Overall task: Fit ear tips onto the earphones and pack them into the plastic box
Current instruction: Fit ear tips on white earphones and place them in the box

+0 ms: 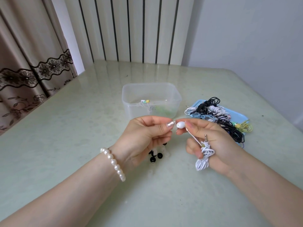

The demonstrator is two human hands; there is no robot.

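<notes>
Above the pale green table (82, 128), both hands meet in mid-air, just in front of the plastic box (151, 99). Right hand (211, 141): thumb and forefinger pinch a white earbud (180, 125); lower fingers curl round its coiled white cable (204, 157), jack plug pointing up. Left hand (144, 135): fingers curled, thumb and forefinger pinched together at the earbud's nozzle end; whatever they hold there is too small to make out. A pearl bracelet (113, 163) sits on the left wrist.

Box is open-topped and translucent, with one bundled earphone set (146, 102) lying inside. Loose black ear tips (155, 157) lie on the table under the left hand. Right of the box, a blue tray (290, 118) carries a heap of bundled earphones (218, 115) in black, white, blue and yellow-green.
</notes>
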